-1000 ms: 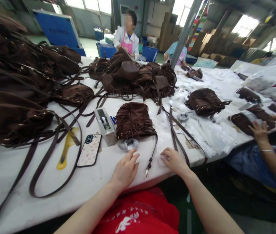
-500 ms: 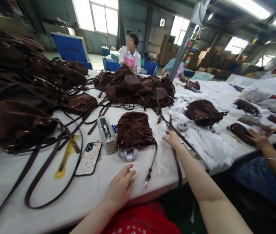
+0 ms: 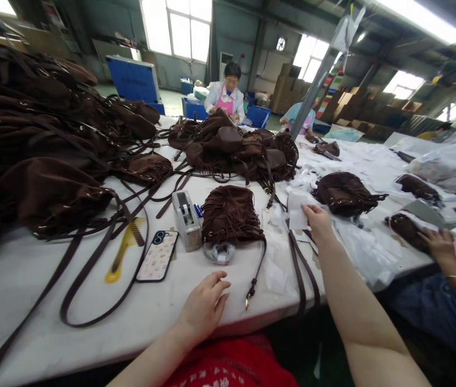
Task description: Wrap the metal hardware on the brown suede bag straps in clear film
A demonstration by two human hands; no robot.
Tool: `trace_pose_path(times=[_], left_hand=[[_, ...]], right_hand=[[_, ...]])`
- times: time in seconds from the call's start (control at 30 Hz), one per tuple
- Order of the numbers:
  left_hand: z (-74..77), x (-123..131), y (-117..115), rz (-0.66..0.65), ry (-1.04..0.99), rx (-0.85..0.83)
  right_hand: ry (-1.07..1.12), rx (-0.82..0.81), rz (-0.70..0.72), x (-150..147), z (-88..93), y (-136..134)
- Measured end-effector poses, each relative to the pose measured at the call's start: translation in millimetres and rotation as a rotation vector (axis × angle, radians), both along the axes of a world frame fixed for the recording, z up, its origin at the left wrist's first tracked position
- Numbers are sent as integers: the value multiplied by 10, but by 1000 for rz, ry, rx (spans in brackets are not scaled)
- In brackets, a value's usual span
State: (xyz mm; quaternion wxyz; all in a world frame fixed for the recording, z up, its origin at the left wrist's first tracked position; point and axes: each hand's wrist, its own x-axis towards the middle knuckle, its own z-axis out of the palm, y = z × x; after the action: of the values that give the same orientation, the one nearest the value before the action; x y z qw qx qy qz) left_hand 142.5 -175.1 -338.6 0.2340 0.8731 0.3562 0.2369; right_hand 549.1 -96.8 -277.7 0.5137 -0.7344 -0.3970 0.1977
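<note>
My right hand (image 3: 317,221) pinches a small white sheet (image 3: 297,210), paper or thin plastic, to the right of a dark brown fringed bag (image 3: 231,215). Resting near the table's front edge, my left hand (image 3: 206,302) has its fingers stretched out and holds nothing. A coiled grey ring (image 3: 219,252) lies against the bag's near side, and the bag's thin strap with a metal clasp (image 3: 248,302) hangs toward me. Left of the bag stand a grey tape dispenser (image 3: 187,220) and a phone in a patterned case (image 3: 157,256). Dark straps (image 3: 298,269) run beneath my right hand.
A yellow comb (image 3: 125,250) lies at left beside a large heap of brown bags (image 3: 50,129). Another bag pile (image 3: 240,145) stands ahead. Clear plastic bags (image 3: 361,247) cover the right side, where a co-worker's hand (image 3: 440,247) touches a bag. A person (image 3: 225,99) works opposite.
My right hand has gone from lying spread over the strap to pinching a white sheet, lifted slightly. The view has shifted a little left. My left hand stays in much the same place.
</note>
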Motion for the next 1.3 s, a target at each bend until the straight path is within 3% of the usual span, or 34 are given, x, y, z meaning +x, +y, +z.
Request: trace_pose_path(times=[0.2, 0.43, 0.6, 0.73, 0.9, 1.1, 1.2, 1.3], left_hand=[[30, 45, 11, -53, 9, -3], [-117, 30, 21, -94, 25, 44], [-122, 26, 23, -114, 50, 42], [-126, 111, 8, -135, 42, 54], [-143, 202, -16, -158, 24, 85], [-80, 227, -24, -139, 62, 121], [-59, 211, -10, -137, 89, 145], [-51, 187, -3, -142, 97, 150]], right_hand=[[-83, -194, 115, -58, -120, -355], [-290, -583, 305, -330, -439, -678], [-479, -658, 337, -393, -442, -774], [-619, -702, 199, -365, -439, -610], [-671, -709, 116, -411, -469, -73], [-661, -535, 196, -638, -341, 670], [-670, -459, 221, -582, -241, 712], [-703, -472, 61, -210, -158, 416]])
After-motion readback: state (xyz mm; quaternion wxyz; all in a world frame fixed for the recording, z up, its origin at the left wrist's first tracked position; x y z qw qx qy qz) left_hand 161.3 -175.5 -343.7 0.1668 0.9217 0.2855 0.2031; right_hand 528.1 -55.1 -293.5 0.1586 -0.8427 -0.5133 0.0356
